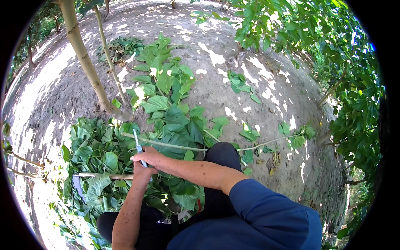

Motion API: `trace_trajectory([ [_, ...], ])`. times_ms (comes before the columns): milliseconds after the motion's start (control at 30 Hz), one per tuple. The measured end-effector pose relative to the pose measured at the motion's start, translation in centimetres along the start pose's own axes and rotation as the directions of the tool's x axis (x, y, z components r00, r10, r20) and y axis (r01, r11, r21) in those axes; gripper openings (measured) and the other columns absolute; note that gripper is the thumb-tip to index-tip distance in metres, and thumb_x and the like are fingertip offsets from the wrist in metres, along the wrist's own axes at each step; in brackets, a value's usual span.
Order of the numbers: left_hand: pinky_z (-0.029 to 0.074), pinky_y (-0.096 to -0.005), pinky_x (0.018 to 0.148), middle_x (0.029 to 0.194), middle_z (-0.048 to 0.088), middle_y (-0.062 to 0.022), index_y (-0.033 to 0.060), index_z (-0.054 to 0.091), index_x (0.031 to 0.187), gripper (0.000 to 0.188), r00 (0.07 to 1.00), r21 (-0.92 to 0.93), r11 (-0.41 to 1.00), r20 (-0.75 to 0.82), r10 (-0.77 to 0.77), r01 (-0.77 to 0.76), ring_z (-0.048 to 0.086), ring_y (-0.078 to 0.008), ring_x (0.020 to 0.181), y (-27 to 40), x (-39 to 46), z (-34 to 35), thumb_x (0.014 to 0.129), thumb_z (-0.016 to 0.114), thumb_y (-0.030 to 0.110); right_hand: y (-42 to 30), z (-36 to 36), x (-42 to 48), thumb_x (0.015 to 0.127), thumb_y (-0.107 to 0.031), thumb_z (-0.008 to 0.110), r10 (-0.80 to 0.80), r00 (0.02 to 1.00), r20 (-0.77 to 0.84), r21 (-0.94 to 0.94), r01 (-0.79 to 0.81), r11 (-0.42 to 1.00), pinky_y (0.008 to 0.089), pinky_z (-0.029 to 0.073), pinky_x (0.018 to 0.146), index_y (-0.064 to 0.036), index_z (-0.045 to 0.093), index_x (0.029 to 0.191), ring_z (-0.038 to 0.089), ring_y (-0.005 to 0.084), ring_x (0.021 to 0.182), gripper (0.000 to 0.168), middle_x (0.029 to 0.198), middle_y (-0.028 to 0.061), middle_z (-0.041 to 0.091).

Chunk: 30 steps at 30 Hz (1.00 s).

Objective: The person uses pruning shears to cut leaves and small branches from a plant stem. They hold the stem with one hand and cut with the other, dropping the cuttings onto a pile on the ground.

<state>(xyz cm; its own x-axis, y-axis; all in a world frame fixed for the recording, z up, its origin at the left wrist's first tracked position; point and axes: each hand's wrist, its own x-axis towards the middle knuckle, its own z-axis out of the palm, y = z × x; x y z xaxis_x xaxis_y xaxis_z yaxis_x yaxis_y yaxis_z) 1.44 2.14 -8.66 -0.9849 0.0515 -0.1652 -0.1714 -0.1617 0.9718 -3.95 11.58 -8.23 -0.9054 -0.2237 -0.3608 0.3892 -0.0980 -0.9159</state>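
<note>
A slim knife (137, 142) with a narrow metal blade and a light-blue handle points up and away from me. My right hand (149, 155) is closed around its handle near the blade. Just below, my left hand (144, 172) is curled around the same handle, whose end shows past the fist. A long, mostly stripped branch (168, 144) lies across in front, its cut end left of the blade and its leafy tip (300, 137) far right. Whether the blade touches it, I cannot tell. Under both hands spreads a pile of cut leaves (103, 147), broad and green.
A sickle-like tool lies on the pile, its wooden handle (106, 176) reaching my left wrist, its metal blade (78, 187) leftmost. Leafy cut branches (162, 81) stretch ahead. A tree trunk (86, 59) rises ahead left; overhanging foliage (353, 93) fills the right. My knee (222, 153) is beside the branch.
</note>
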Motion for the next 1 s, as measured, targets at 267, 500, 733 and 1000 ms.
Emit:
trace_trajectory([
  [267,0.052,-0.0348,0.075,0.099,0.063,-0.0064,0.0024,0.052,0.117,0.065,0.996,0.049,0.998,0.081,-0.038,0.034,0.063,-0.0208,0.088,-2.2,0.8,-0.9,0.056,0.074,-0.002,1.1,-0.3,0.6,0.068,-0.031,0.079,-0.019,0.996,-0.089,-0.187,0.002,0.982,0.0386,0.049,0.061,0.005,0.065,0.086,0.063,0.0234,0.066,0.043,0.077,0.0156,0.067],
  [500,0.048,-0.0316,0.062,0.09,0.059,-0.0019,0.0058,0.05,0.115,0.063,0.982,0.236,0.957,0.033,-0.185,0.172,0.059,-0.0155,0.076,1.6,0.1,-0.2,0.056,0.069,-0.005,-1.0,0.5,-0.6,0.069,-0.032,0.08,0.027,0.999,-0.047,-0.234,-0.038,0.972,0.0365,0.049,0.067,0.004,0.061,0.094,0.06,0.021,0.072,0.048,0.081,0.0127,0.064],
  [733,0.039,-0.0268,0.049,0.083,0.059,-0.0016,0.0045,0.053,0.108,0.049,0.978,0.252,0.95,0.043,-0.202,0.185,0.055,-0.011,0.063,1.5,0.2,0.1,0.061,0.068,-0.002,3.4,0.3,2.4,0.064,-0.036,0.082,-0.168,0.966,-0.195,-0.249,0.116,0.962,0.041,0.052,0.066,0.003,0.066,0.08,0.067,0.0298,0.071,0.045,0.079,0.019,0.069],
  [1000,0.052,-0.0402,0.081,0.102,0.068,-0.0168,-0.0005,0.05,0.125,0.066,0.984,0.526,0.832,-0.088,-0.153,0.176,0.067,-0.0314,0.095,-1.0,1.0,-1.8,0.065,0.074,0.014,0.2,0.8,0.4,0.066,-0.033,0.082,-0.046,0.991,-0.123,-0.301,0.007,0.954,0.039,0.049,0.061,0.001,0.062,0.073,0.061,0.0229,0.065,0.039,0.072,0.0146,0.065],
])
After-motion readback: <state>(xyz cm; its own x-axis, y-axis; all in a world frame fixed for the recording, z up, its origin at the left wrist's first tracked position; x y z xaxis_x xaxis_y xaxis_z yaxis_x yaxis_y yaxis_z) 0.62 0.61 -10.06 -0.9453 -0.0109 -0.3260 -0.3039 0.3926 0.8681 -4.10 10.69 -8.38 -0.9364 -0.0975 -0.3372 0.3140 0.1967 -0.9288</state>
